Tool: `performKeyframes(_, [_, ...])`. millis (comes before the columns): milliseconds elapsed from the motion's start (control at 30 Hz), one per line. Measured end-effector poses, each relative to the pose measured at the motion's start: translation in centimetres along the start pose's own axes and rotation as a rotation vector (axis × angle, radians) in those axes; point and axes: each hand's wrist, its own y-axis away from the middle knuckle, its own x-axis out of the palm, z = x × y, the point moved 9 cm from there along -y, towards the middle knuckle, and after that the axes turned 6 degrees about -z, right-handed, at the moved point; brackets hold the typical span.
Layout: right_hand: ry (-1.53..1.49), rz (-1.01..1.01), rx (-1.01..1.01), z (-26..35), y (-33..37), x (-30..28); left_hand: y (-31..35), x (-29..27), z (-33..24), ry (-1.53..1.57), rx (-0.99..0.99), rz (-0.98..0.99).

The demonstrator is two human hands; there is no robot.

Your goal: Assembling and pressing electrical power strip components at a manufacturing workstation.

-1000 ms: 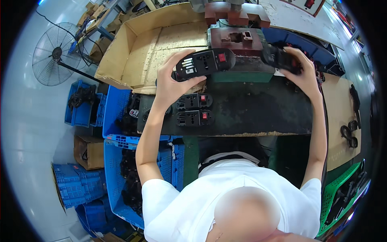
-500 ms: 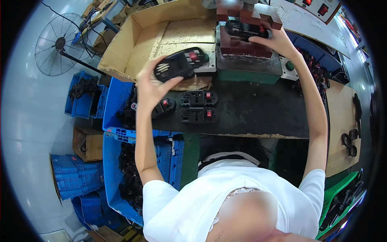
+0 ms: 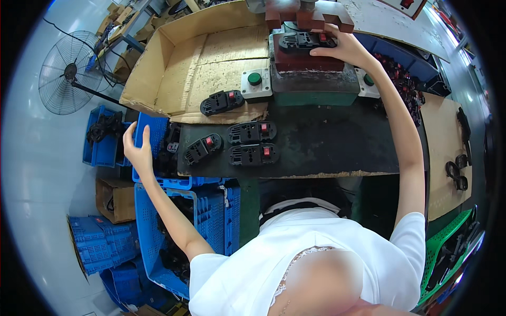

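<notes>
My right hand point(image 3: 345, 47) grips the right end of a black power strip housing with a red switch point(image 3: 300, 41), which lies on the dark red block of the press point(image 3: 311, 64). My left hand point(image 3: 139, 148) is off to the left above a blue crate, fingers apart and nothing in them. Another such housing point(image 3: 222, 102) rests at the near edge of the cardboard box. Two more, the upper housing point(image 3: 245, 132) and the lower housing point(image 3: 246, 154), lie side by side on the dark table. A tilted housing point(image 3: 199, 150) sits left of them.
Green push buttons point(image 3: 254, 79) flank the press. A large open cardboard box point(image 3: 221, 47) stands at the back left. Blue crates point(image 3: 211, 210) with black parts are on the left, beyond them a standing fan point(image 3: 70, 72). A green basket point(image 3: 437, 247) is at the right.
My left hand has let go of a housing, now lying at the cardboard box's edge, and has moved left over the crate. My right hand stays with the housing at the press.
</notes>
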Motion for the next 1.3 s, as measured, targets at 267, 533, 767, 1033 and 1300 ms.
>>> performKeyframes(267, [0.134,-0.047,-0.207,1.8,2.7,-3.4,2.3,12.8,-15.1,0.359,0.271,0.539])
performKeyframes(533, [0.195,-0.021,-0.104,0.3,4.9,-4.9,4.8,17.4,-21.8,0.454,0.733,0.486])
performKeyframes(767, [0.126,-0.082,-0.171,2.7,1.8,-3.1,4.9,18.1,-21.6,0.489,0.681,0.556])
performKeyframes(1033, [0.020,-0.004,-0.072,-0.5,0.4,-1.8,5.3,18.6,-20.9,0.478,0.604,0.603])
performKeyframes(1300, [-0.270,0.062,0.029,-1.8,-0.3,-1.6,3.1,19.7,-25.8,0.649,0.682,0.384])
